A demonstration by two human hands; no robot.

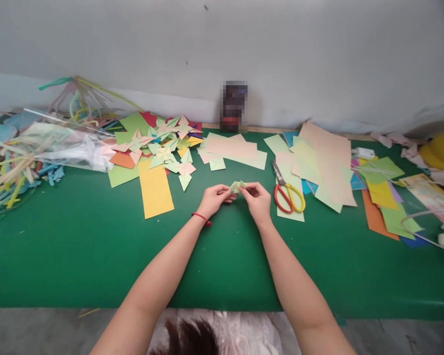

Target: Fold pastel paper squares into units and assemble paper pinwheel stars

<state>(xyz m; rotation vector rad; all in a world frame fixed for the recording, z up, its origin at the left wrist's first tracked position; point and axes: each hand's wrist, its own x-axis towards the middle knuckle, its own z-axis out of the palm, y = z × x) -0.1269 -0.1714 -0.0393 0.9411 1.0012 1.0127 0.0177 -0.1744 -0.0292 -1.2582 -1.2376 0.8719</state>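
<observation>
Between my two hands is a small piece of folded light-green paper [236, 186], held just above the green table. My left hand [215, 199], with a red cord at the wrist, pinches its left side. The fingers of my right hand [257, 199] close on its right side. Right of my right hand lie scissors [289, 192] with one red and one yellow handle, on a pale green paper strip [298, 216]. Behind my hands rest pale pink and green paper sheets [231, 148] and a small green paper square [217, 163].
Folded paper pinwheel shapes [185, 167] pile up at the back left near a yellow sheet [156, 190]. Further left are many coloured strips [18, 172] and plastic wrapping. Pink sheets [329, 162], coloured papers [383, 197] and a white cable [422, 214] lie right. A blurred-out dark object [234, 106] leans on the wall.
</observation>
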